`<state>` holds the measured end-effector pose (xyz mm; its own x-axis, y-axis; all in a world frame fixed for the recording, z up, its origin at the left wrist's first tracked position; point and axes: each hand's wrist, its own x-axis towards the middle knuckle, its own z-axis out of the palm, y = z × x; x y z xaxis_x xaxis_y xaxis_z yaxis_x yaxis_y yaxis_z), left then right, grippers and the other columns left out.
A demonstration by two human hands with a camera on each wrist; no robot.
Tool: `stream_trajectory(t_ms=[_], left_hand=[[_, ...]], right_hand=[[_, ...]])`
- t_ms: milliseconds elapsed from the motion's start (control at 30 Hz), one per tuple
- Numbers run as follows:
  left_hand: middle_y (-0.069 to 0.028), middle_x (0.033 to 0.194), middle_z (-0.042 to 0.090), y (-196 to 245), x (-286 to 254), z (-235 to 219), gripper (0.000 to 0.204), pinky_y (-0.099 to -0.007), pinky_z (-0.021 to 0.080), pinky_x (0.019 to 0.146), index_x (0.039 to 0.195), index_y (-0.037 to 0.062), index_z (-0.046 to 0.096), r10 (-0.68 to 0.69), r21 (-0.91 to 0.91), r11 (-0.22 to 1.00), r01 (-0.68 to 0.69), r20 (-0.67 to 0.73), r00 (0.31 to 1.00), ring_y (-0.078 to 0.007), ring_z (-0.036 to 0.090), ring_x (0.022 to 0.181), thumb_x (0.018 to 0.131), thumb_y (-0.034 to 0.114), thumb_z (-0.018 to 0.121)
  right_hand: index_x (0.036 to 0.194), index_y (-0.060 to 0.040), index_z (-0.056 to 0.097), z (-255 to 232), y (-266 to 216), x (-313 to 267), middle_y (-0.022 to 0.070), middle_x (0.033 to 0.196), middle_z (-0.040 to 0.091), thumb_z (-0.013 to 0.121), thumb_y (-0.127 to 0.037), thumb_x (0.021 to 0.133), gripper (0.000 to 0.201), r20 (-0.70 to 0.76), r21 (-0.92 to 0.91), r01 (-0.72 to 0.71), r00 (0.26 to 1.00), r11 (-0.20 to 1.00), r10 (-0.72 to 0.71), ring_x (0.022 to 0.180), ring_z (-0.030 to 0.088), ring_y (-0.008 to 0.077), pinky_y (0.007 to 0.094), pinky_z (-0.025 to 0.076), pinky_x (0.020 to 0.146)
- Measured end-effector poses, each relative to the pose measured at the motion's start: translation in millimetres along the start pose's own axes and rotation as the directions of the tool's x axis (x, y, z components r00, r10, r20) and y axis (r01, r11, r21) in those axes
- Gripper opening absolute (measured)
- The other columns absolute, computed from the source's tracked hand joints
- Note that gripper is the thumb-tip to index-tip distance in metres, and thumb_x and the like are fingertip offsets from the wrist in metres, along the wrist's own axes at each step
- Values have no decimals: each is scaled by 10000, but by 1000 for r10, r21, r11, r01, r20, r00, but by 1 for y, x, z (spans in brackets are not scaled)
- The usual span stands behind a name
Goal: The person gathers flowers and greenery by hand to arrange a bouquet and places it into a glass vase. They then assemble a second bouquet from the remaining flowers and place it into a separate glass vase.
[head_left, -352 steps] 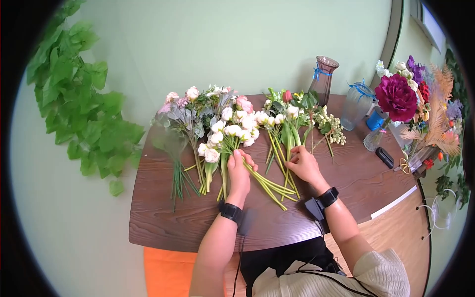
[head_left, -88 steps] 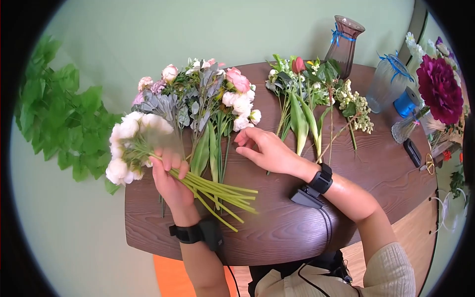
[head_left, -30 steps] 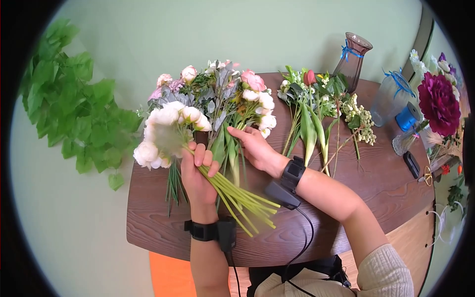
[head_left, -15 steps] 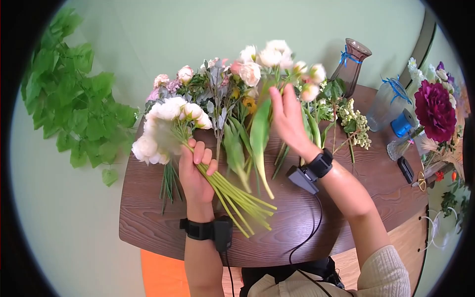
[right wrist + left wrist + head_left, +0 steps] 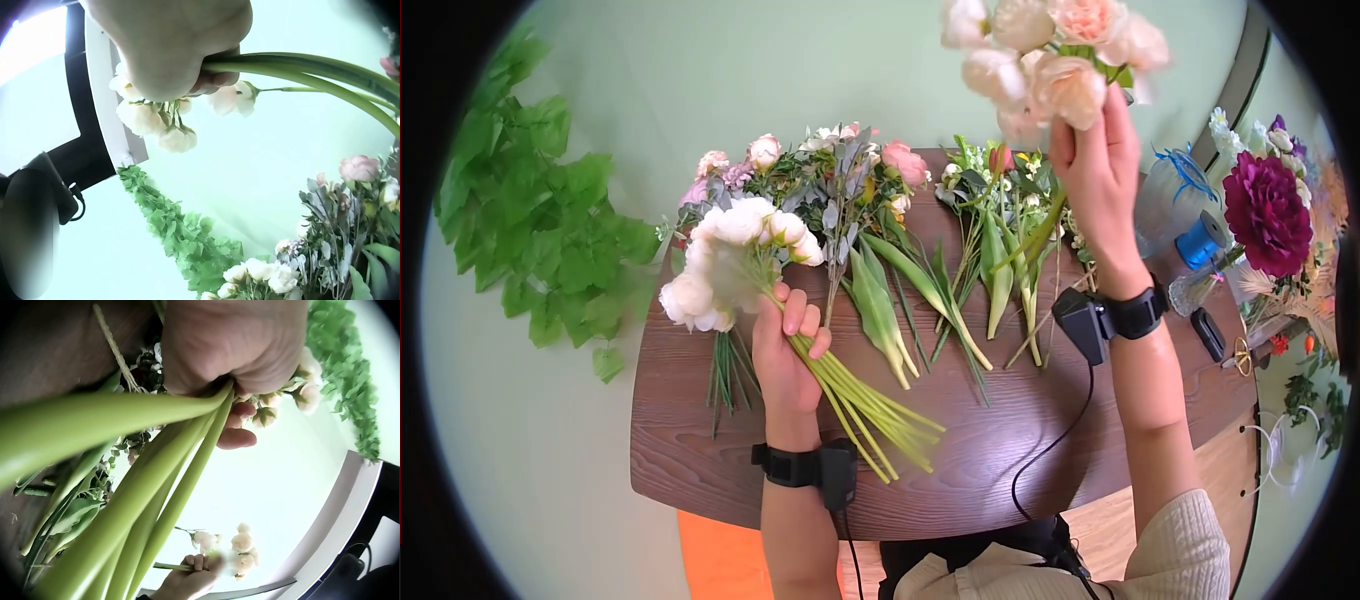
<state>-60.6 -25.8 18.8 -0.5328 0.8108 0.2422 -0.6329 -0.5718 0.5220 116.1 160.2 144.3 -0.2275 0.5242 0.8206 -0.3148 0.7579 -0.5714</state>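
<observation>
The left hand [image 5: 788,362] grips a bunch of white flowers [image 5: 745,222] by its green stems [image 5: 855,392], which slant down to the right over the table's left part. In the left wrist view those stems [image 5: 156,469] run out of the curled left hand [image 5: 231,344]. Raised high at the upper right, the right hand [image 5: 1100,190] holds pale pink and cream flowers [image 5: 1068,88] just below their heads. In the right wrist view the right hand [image 5: 181,44] is curled round green stems [image 5: 300,65], with cream blooms [image 5: 140,117] beyond it.
Mixed pink and grey-leaved flowers [image 5: 840,180] and green-leaved tulip stems [image 5: 998,265] lie on the brown table [image 5: 730,470]. At the right stand a clear vase [image 5: 1165,205], a blue ribbon spool [image 5: 1202,240], a purple bloom [image 5: 1268,215], a black object [image 5: 1208,335] and scissors [image 5: 1242,355].
The right hand took pale flowers from among those on the table and lifted them up to the right. The left hand and its white bunch have barely moved in the last second.
</observation>
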Motion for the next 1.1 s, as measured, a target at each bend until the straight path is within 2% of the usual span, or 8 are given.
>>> stream_trajectory(t_ms=[167, 333, 533, 667, 767, 867, 1000, 1100], left_hand=[[42, 679, 312, 0, 0, 0, 177, -139, 292, 428, 946, 78, 386, -3, 11, 1000, 3, -9, 1000, -32, 276, 559, 939, 253, 364], [36, 681, 311, 5, 1, -4, 154, -142, 297, 434, 947, 75, 384, 34, -26, 999, -34, -17, 999, -37, 279, 563, 937, 228, 372], [31, 686, 322, 7, 3, -12, 146, -147, 307, 439, 952, 71, 384, 46, -97, 994, -43, 25, 999, -42, 285, 564, 937, 216, 371], [33, 684, 321, 4, 2, -8, 153, -147, 302, 436, 950, 75, 385, 9, -107, 994, -6, 25, 1000, -41, 286, 561, 939, 226, 364], [36, 682, 318, 0, 1, -7, 163, -148, 300, 436, 948, 81, 384, -16, -54, 998, 18, 24, 1000, -39, 286, 563, 942, 241, 354], [39, 677, 313, -1, 0, 0, 174, -150, 301, 436, 943, 88, 384, -35, 20, 999, 35, -15, 999, -38, 286, 561, 944, 258, 348], [37, 667, 339, -5, 0, -6, 179, -189, 345, 443, 929, 112, 398, -66, 54, 996, 66, 1, 998, -58, 356, 577, 931, 290, 379], [35, 668, 348, -6, 0, -4, 197, -198, 358, 451, 924, 114, 402, -56, 107, 992, 59, -30, 998, -66, 372, 587, 929, 309, 378]], right_hand=[[905, -20, 549, -3, -27, -5, 16, 515, 419, 428, -146, 900, 175, 139, -348, -2, 989, 937, 54, 476, 420, 67, 226, 356, 449], [907, -25, 418, 18, -27, -40, 178, 584, 516, 461, -130, 867, 120, 512, -542, 168, 843, 823, 165, 562, 536, 350, 426, 397, 478], [848, -22, 409, 19, 5, -42, 179, 560, 505, 451, -186, 877, 172, 446, -557, 113, 876, 823, 182, 552, 525, 368, 451, 390, 487], [866, -19, 433, 1, 34, -49, 167, 629, 538, 494, -209, 852, 200, 387, -721, 39, 851, 691, 355, 596, 542, 358, 447, 412, 529], [970, -28, 474, -9, 50, -61, 127, 847, 543, 615, -159, 745, 296, 383, -818, 265, 913, 510, 141, 806, 546, 295, 390, 443, 665], [974, -44, 485, -6, 41, -68, 117, 839, 530, 622, -121, 722, 298, 408, -742, 283, 910, 608, 75, 812, 538, 293, 379, 446, 676], [858, -62, 589, 2, 38, -93, 56, 916, 585, 605, -77, 714, 146, 813, -384, 354, 567, 852, 131, 848, 545, 244, 339, 466, 710], [802, -61, 615, 6, 44, -106, 22, 886, 591, 600, -89, 708, 99, 853, -386, 445, 505, 808, 131, 808, 541, 219, 317, 467, 682]])
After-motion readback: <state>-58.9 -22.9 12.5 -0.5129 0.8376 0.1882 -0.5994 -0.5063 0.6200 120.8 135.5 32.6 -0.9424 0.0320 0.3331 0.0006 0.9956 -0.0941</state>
